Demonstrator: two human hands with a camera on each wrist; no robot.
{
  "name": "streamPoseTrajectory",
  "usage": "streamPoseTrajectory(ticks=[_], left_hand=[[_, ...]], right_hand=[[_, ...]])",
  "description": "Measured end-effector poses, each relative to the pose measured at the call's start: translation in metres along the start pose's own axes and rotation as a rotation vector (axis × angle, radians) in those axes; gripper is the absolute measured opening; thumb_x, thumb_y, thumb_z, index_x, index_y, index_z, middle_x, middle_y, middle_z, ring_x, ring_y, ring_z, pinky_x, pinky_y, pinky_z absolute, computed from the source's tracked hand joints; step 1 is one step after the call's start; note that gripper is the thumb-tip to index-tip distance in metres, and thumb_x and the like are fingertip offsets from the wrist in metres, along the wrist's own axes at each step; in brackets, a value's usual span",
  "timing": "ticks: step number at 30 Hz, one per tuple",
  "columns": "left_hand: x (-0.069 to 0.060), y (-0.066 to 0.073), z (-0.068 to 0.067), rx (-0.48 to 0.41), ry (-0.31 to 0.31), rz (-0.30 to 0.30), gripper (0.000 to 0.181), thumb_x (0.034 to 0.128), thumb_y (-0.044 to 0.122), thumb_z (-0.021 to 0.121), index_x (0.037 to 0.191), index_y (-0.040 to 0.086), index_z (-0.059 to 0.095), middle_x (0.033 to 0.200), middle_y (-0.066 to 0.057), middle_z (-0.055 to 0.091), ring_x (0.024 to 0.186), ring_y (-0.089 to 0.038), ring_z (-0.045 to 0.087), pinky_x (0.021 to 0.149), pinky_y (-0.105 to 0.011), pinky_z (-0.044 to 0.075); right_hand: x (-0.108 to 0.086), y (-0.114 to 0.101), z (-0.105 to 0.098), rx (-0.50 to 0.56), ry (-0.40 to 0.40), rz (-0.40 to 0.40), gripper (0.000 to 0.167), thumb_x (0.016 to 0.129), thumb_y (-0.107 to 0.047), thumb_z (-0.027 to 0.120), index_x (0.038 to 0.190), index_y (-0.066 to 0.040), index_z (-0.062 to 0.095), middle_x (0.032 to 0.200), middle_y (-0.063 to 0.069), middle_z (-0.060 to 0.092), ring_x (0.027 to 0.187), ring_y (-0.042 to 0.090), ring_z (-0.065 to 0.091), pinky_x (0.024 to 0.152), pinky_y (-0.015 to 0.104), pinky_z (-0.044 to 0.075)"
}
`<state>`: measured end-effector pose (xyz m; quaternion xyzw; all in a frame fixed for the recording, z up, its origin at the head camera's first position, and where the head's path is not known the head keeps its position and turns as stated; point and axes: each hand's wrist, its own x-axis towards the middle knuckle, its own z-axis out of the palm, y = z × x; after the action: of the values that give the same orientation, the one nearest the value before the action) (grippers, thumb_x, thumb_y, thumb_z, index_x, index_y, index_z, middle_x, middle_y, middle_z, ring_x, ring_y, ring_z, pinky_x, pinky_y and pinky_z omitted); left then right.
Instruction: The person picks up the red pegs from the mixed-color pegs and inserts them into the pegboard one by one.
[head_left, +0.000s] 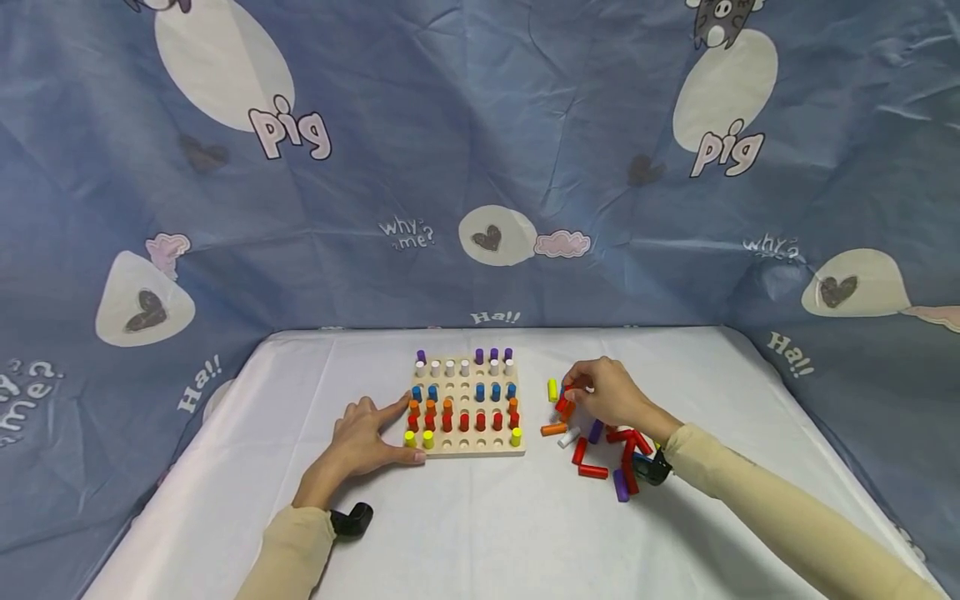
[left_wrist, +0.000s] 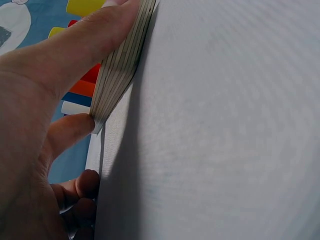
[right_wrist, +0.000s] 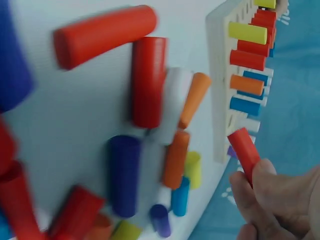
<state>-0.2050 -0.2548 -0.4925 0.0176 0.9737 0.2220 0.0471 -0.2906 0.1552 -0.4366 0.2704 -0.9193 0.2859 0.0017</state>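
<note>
A wooden pegboard (head_left: 466, 450) stands on the white table with rows of upright yellow, red, orange, blue, white and purple pegs. My left hand (head_left: 358, 442) rests against it, thumb at the front left corner and index finger along the left side; in the left wrist view the thumb and index finger touch its layered edge (left_wrist: 122, 65). To the right of the board, my right hand (head_left: 611, 393) pinches a red peg (right_wrist: 245, 152) between thumb and fingers. The peg is held at a tilt above the loose pegs, apart from the board.
Loose pegs lie scattered right of the board, among them a yellow peg (head_left: 552, 390), an orange peg (head_left: 554, 429), a white peg (head_left: 569, 437), a purple peg (head_left: 621, 485) and several red ones. A patterned blue cloth (head_left: 360, 283) hangs behind the table.
</note>
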Motion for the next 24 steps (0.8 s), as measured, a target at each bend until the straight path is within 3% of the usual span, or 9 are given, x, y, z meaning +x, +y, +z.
streamPoseTrajectory(ticks=[9,24], left_hand=[[-0.001,0.0,0.001,-0.009,0.001,-0.004,0.115,0.0641,0.069,0.093,0.162,0.029,0.047,0.097,-0.008,0.044,0.087,-0.024,0.035,0.074,-0.038,0.027],[0.0,0.0,0.0,-0.021,-0.003,-0.017,0.114,0.0642,0.068,0.093,0.162,0.031,0.046,0.099,-0.008,0.043,0.089,-0.024,0.035,0.075,-0.038,0.027]], right_hand=[[0.026,-0.025,0.005,-0.008,0.071,-0.073,0.006,0.093,-0.009,0.081,0.098,-0.008,0.079,0.094,0.004,0.081,0.093,0.03,0.058,0.084,0.038,0.036],[0.067,-0.052,0.023,0.029,0.104,-0.189,0.005,0.09,-0.012,0.085,0.093,-0.01,0.081,0.086,0.003,0.081,0.087,0.029,0.055,0.082,0.037,0.034]])
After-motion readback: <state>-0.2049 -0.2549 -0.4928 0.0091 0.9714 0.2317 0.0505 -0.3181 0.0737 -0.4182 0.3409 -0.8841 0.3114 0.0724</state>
